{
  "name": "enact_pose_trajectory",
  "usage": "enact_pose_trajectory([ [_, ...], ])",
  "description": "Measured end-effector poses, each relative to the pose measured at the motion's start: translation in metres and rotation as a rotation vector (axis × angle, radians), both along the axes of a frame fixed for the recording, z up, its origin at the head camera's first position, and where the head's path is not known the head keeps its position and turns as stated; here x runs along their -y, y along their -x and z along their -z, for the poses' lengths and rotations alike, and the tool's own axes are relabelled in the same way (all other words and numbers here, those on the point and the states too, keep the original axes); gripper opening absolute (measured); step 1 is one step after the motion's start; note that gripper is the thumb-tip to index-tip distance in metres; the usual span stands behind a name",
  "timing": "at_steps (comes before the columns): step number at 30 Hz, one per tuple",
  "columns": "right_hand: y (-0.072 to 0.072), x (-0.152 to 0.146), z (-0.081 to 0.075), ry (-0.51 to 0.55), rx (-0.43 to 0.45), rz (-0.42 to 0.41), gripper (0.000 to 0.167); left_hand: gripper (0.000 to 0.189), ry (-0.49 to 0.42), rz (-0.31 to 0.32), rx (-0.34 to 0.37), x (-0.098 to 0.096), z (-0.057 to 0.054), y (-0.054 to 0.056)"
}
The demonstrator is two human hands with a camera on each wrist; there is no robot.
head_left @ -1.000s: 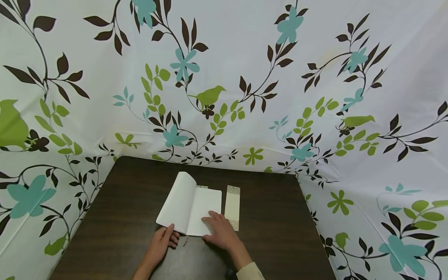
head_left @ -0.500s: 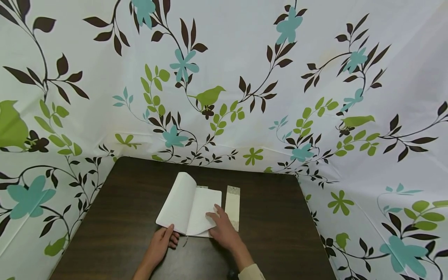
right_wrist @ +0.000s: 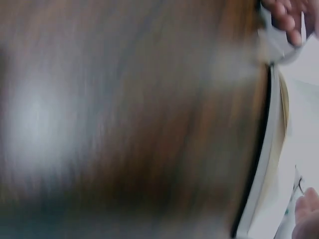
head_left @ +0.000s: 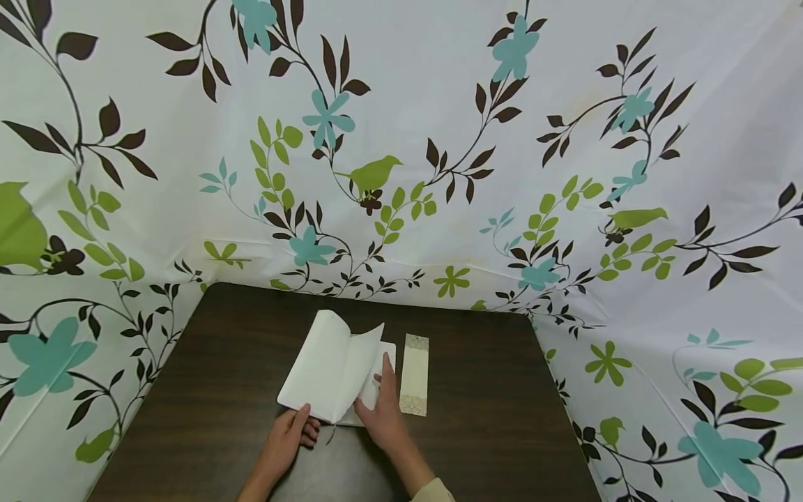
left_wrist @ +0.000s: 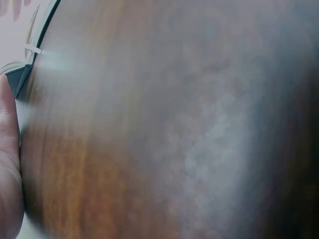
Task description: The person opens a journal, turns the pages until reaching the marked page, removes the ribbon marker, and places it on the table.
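Note:
An open notebook point(head_left: 320, 373) with blank white pages lies on the dark wooden table. Its dark cover edge shows in the left wrist view. My left hand point(head_left: 290, 432) grips the lower left corner, thumb on top. One right-hand leaf point(head_left: 364, 355) stands partly raised and curved toward the left. My right hand point(head_left: 384, 411) is beside it, thumb at the leaf's lower edge and the index finger extended over the page beneath. In the right wrist view, my left hand point(right_wrist: 289, 17) and part of my right hand point(right_wrist: 308, 214) border the notebook. A thin ribbon point(head_left: 331, 435) hangs from the spine.
A cream paper strip point(head_left: 414, 376) with patterned ends lies just right of the notebook. The table point(head_left: 489, 390) spreads out on both sides. Behind it hangs a white cloth point(head_left: 439, 84) printed with leaves, flowers and birds.
The right hand has moved left from the right page's lower corner, and the leaf has lifted and bent leftward. The left hand has kept its hold on the corner.

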State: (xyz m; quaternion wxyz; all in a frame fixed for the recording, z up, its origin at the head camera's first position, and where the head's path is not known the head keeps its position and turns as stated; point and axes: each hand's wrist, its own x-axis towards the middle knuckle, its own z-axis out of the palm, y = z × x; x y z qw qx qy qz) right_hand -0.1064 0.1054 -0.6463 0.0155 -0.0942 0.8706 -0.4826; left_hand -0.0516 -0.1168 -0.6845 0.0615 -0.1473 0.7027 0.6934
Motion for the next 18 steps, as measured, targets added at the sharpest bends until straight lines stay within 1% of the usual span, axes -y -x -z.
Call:
enact_pose_trajectory([
  [1,-0.002,0.004,0.000,0.006,0.025,-0.009,0.110,0.050,0.002,0.000,-0.001,0.000,0.000,0.000],
  [5,-0.012,0.021,0.003,0.004,0.082,-0.070,0.109,0.051,0.013,0.005,-0.006,0.000,0.000,0.000],
  [10,-0.021,0.036,0.009,-0.003,0.118,-0.145,0.107,0.050,0.009,0.002,-0.012,-0.001,0.002,0.000],
  [12,-0.023,0.039,0.010,-0.015,0.122,-0.162,0.106,0.049,0.006,0.003,-0.012,-0.001,0.002,0.001],
  [18,-0.026,0.042,0.011,-0.055,0.076,-0.190,0.100,0.052,0.015,0.011,-0.001,0.000,-0.001,0.000],
])
